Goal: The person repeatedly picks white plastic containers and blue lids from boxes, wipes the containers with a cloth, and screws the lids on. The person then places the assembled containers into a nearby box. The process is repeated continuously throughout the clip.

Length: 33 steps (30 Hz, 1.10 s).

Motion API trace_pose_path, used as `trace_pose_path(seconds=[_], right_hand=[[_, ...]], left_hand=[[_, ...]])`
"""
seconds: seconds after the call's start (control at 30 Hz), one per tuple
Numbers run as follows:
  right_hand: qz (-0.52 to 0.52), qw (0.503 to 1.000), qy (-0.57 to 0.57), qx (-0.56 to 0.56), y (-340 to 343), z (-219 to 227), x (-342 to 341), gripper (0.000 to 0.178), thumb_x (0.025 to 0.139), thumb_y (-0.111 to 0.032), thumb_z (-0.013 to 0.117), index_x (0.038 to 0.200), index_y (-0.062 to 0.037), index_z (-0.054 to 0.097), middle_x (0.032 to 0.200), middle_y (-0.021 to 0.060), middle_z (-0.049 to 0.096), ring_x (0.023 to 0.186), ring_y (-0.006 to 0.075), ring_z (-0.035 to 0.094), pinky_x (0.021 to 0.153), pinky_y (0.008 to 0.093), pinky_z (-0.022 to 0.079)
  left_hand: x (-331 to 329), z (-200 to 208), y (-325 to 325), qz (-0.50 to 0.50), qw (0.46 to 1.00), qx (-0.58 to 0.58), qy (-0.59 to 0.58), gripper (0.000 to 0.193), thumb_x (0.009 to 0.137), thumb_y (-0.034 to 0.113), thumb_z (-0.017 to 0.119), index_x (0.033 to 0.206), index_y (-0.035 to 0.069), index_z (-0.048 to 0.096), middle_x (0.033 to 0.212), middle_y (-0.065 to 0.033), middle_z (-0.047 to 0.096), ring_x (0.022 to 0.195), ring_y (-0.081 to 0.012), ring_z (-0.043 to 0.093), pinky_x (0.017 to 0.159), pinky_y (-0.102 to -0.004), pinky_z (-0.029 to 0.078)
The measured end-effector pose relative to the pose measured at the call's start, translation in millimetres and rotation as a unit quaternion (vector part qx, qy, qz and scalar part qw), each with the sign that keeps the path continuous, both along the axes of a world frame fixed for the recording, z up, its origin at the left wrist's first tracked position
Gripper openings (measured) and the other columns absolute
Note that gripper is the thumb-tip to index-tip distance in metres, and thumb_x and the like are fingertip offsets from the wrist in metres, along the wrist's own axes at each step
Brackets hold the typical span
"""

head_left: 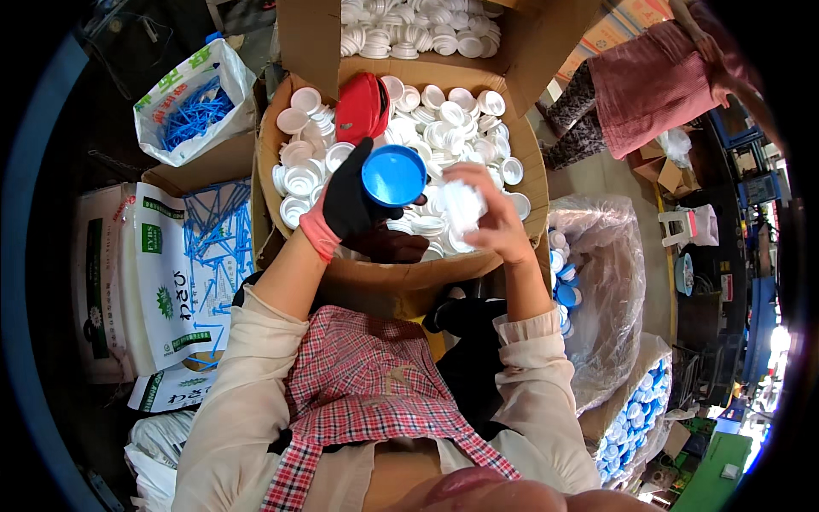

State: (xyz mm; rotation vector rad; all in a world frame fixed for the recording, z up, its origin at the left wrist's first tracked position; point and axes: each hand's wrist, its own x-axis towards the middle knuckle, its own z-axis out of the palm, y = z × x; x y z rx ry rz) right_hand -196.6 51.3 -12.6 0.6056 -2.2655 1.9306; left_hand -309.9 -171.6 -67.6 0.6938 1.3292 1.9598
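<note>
My left hand (348, 203), in a black glove with a pink cuff at the wrist, is closed on a round blue cap (394, 176) whose flat face shows upward. Close to its right, my bare right hand (505, 224) has its fingers curled round a white plastic cap (461, 206), blurred by motion. The two caps are apart. Both hands are over an open cardboard box (401, 277) heaped with white round caps (452, 126). A red pouch (362, 111) lies on the heap, just beyond my left hand.
At left, a white bag (152, 115) holds blue plastic sticks; more sticks (217, 230) lie below it. Another box (310, 38) of white caps stands beyond. On the right are a clear plastic bag (610, 299) and blue-and-white caps (633, 422). A person (653, 77) stands at far right.
</note>
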Motion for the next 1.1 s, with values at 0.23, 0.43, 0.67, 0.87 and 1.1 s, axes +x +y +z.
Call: trace_pose_path(seconds=[0.23,0.43,0.67,0.87,1.1], right_hand=[[-0.041,0.902,-0.123,-0.411,-2,-4,-1,0.089,0.065,-0.022,0.069,0.143,-0.0077,0.030,0.133,0.0132,0.047,0.117,0.0305,0.052,0.089,0.0406,0.048],[-0.006,0.908,-0.075,-0.412,-3,-5,-9,0.078,0.074,-0.013,0.065,0.143,-0.0125,0.029,0.141,0.0145,0.038,0.120,0.0338,0.049,0.084,0.0438,0.053],[-0.073,0.952,-0.013,-0.297,-18,3,-5,0.066,0.075,-0.007,0.070,0.134,-0.0082,0.041,0.135,0.0141,0.045,0.125,0.0289,0.044,0.103,0.0437,0.038],[-0.210,0.946,0.183,0.165,-70,28,5,0.064,0.070,-0.001,0.073,0.128,-0.0001,0.047,0.129,0.0180,0.047,0.121,0.0333,0.047,0.099,0.0393,0.040],[-0.260,0.884,0.256,0.292,-76,22,1,0.068,0.064,-0.006,0.080,0.125,0.0003,0.049,0.117,0.0190,0.050,0.104,0.0344,0.051,0.087,0.0405,0.045]], left_hand=[[-5,3,-2,0.235,0.761,-0.244,0.553,0.055,0.080,0.041,0.070,0.118,0.005,0.054,0.106,-0.0118,0.066,0.092,-0.0235,0.065,0.078,-0.0342,0.052],[6,30,1,0.209,0.837,-0.236,0.448,0.074,0.075,0.039,0.076,0.130,0.004,0.043,0.119,-0.0141,0.060,0.107,-0.0246,0.060,0.093,-0.0382,0.047],[9,28,1,0.141,0.962,0.027,0.234,0.052,0.086,0.031,0.066,0.128,0.006,0.050,0.126,-0.0098,0.057,0.118,-0.0238,0.052,0.103,-0.0372,0.039],[20,23,11,0.174,0.970,0.043,0.162,0.052,0.081,0.014,0.068,0.129,0.003,0.051,0.128,-0.0119,0.056,0.116,-0.0236,0.055,0.097,-0.0332,0.044],[32,41,6,0.213,0.902,0.009,0.375,0.062,0.077,0.002,0.068,0.134,0.000,0.043,0.130,-0.0136,0.054,0.114,-0.0222,0.056,0.098,-0.0326,0.044]])
